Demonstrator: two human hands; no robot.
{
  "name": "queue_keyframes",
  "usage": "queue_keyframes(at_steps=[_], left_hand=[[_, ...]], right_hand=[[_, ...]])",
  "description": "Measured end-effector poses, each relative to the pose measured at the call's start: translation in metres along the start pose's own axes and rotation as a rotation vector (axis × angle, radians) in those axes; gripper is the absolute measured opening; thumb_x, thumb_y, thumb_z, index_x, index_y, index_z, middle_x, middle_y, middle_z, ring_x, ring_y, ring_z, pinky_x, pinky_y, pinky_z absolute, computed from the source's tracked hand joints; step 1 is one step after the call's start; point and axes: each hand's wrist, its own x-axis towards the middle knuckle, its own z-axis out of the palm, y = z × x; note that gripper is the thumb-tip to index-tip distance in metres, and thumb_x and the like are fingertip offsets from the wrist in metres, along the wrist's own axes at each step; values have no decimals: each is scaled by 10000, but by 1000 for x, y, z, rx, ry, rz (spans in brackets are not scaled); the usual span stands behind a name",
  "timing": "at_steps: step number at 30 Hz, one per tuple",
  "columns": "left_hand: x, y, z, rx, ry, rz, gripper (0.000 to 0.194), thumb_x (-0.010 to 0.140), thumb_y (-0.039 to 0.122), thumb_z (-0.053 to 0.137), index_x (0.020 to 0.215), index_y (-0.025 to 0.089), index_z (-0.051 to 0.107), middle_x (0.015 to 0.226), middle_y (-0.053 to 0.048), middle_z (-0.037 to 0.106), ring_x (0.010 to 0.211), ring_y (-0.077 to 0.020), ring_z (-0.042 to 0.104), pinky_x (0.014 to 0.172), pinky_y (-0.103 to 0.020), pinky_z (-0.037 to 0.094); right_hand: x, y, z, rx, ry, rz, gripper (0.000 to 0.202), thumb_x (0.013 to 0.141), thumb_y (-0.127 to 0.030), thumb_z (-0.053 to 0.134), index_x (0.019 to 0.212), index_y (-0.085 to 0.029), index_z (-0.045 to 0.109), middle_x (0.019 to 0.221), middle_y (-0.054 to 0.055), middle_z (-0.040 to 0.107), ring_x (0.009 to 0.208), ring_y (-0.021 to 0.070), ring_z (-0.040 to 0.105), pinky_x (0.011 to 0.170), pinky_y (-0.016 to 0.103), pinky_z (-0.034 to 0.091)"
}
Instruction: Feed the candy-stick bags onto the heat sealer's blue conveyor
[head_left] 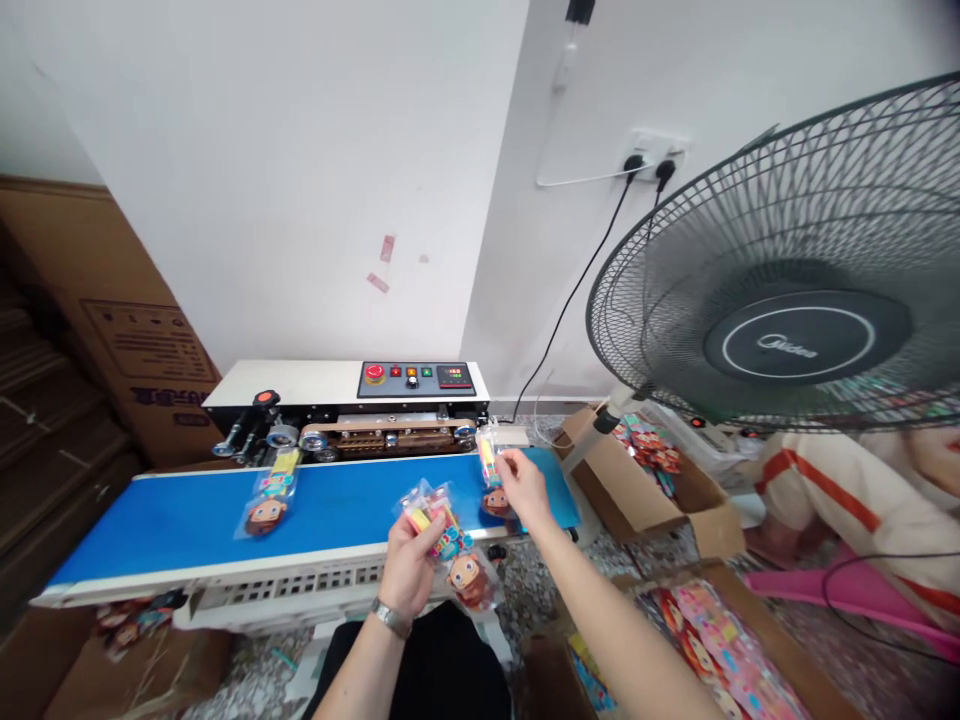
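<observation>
My left hand (409, 566) is closed around several clear plastic packets (454, 545) with a cartoon face and coloured lettering, held in front of the belt's near edge. Over the belt's right end, my right hand (523, 485) pinches a single packet (489, 470), its upper end close to the sealing machine's feed side. Another packet (270, 492) lies on the blue conveyor belt (360, 505) at the left, its top near the machine's rollers. Behind the belt stands the band sealing machine (300, 382), with a control panel (416, 379) carrying a red knob and a lit display.
A large fan (795, 330) stands close on the right. Below it, an open carton (637, 490) holds packets, and another carton (720, 640) sits nearer. Under the belt's left end is a box (142, 660). A seated person's leg (832, 490) shows at the right.
</observation>
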Motion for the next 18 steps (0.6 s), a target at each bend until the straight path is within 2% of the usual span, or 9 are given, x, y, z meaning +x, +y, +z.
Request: queue_keyframes(at_steps=[4, 7, 10, 14, 18], left_hand=[[-5, 1, 4, 9, -139, -71, 461, 598, 218, 748, 1041, 176, 626, 903, -93, 686, 772, -200, 637, 717, -318, 476], [-6, -2, 2, 2, -183, -59, 503, 588, 172, 748, 1073, 186, 615, 930, -89, 679, 771, -188, 630, 723, -312, 472], [-5, -2, -2, 6, -183, -40, 535, 584, 149, 748, 1098, 185, 605, 960, -92, 673, 803, -181, 623, 741, -295, 467], [-7, 4, -2, 28, -170, -52, 540, 606, 157, 737, 1124, 198, 592, 1057, -95, 649, 860, -183, 619, 744, -262, 469], [-9, 8, 2, 102, -131, -99, 568, 594, 185, 749, 1135, 207, 579, 1025, -82, 665, 877, -201, 628, 716, -242, 488]], right_hand=[[-41, -25, 3, -220, -124, -327, 256, 870, -298, 373, 900, -203, 609, 837, 40, 645, 766, 172, 593, 701, 259, 428], [-63, -32, 6, -305, -213, -462, 250, 846, -254, 440, 1042, -218, 592, 1000, 59, 623, 901, 194, 579, 762, 283, 446], [-70, -32, 5, -355, -248, -574, 362, 815, -255, 507, 1173, -206, 535, 1131, 83, 575, 1018, 231, 528, 833, 329, 444], [-67, -33, -2, -301, -297, -618, 312, 852, -233, 468, 1152, -197, 546, 1124, 80, 574, 1019, 213, 516, 880, 339, 423], [-63, -39, -10, -188, -284, -522, 215, 850, -204, 490, 1044, -226, 579, 1004, 35, 606, 967, 168, 534, 866, 292, 423]])
